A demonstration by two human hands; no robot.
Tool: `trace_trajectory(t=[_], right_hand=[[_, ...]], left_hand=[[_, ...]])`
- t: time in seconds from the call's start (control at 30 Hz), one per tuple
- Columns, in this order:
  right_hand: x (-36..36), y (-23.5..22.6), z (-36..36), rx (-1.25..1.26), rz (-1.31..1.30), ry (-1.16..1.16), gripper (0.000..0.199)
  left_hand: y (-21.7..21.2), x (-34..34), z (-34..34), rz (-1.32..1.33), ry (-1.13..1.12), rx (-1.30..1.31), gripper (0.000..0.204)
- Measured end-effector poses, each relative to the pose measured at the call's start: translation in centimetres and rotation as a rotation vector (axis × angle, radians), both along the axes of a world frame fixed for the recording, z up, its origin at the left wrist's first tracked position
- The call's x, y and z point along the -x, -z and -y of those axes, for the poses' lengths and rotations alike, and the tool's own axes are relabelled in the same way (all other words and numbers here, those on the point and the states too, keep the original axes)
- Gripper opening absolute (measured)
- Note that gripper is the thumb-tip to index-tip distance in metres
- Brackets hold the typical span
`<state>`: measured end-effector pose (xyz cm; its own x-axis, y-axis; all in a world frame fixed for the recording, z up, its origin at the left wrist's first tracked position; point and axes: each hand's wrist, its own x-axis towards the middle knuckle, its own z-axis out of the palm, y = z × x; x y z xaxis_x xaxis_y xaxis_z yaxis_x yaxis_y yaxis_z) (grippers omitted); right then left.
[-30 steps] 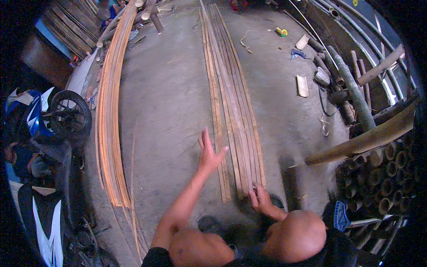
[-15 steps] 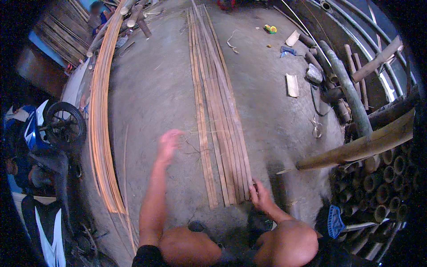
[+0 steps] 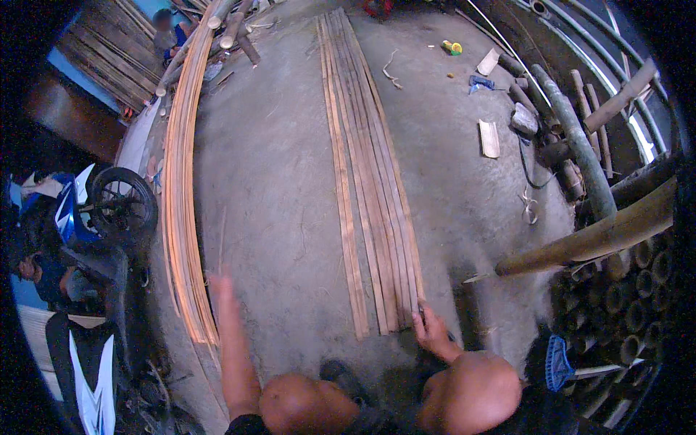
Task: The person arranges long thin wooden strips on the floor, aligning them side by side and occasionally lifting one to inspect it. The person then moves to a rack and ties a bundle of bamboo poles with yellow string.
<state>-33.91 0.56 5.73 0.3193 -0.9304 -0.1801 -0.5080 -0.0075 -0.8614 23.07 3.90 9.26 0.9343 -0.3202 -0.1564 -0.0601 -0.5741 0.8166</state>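
Long, flat bamboo strips (image 3: 366, 188) lie side by side on the concrete floor ahead of me, their near ends close to my feet. A narrow gap parts the left strips from the rest. My right hand (image 3: 436, 337) is at the near end of the rightmost strip, its fingers closed on that edge. A small dark thing shows beside this hand; I cannot make out what it is. My left hand (image 3: 225, 296) is off to the left, smeared by motion, near an orange-lit bundle of strips (image 3: 181, 181). What its fingers do is unclear.
A motorcycle (image 3: 119, 206) stands at the left. Bamboo poles (image 3: 580, 145) and a stack of cut bamboo tubes (image 3: 616, 297) fill the right, with a blue brush head (image 3: 558, 362) nearby. A large pole (image 3: 587, 243) juts inward. Another person (image 3: 168, 40) sits at the far left.
My left hand has swung left and back toward me, away from the strips. The strip that lay slantwise across the far part now lines up with the others. My right hand stays at the near ends.
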Motion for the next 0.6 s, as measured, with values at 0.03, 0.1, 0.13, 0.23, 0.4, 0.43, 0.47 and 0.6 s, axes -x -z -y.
trace_trajectory(t=[0.03,0.1,0.13,0.23,0.4,0.43,0.47,0.6], right_hand=[[-1.1,-0.8,-0.2,-0.132,-0.009,-0.031,0.037],[-0.8,-0.7,-1.0,-0.211,-0.057,0.006,0.038],[-0.5,0.4,-1.5,-0.163,-0.053,0.039,0.039],[-1.5,1.8,-1.8,-0.018,-0.060,0.012,0.043],[-2.7,2.2,-0.8,-0.075,-0.058,-0.048,0.048],[-2.8,2.1,-0.5,-0.045,-0.077,-0.065,0.049],[-2.8,1.9,-0.3,-0.016,-0.096,-0.084,0.049],[-3.8,0.5,0.7,-0.007,0.055,0.033,0.051]], left_hand=[[4.2,-0.5,-0.4,0.252,0.083,-0.074,0.093],[6.8,10.2,5.2,0.308,0.459,-0.475,0.093],[5.6,17.5,7.9,0.317,0.621,-0.472,0.092],[6.3,27.4,10.0,0.410,1.087,-0.483,0.081],[7.8,32.2,10.0,0.641,1.428,-0.360,0.071],[8.1,32.4,9.5,0.669,1.465,-0.389,0.071],[8.4,32.6,9.1,0.697,1.501,-0.419,0.070],[9.0,32.8,7.2,0.590,1.468,-0.353,0.069]])
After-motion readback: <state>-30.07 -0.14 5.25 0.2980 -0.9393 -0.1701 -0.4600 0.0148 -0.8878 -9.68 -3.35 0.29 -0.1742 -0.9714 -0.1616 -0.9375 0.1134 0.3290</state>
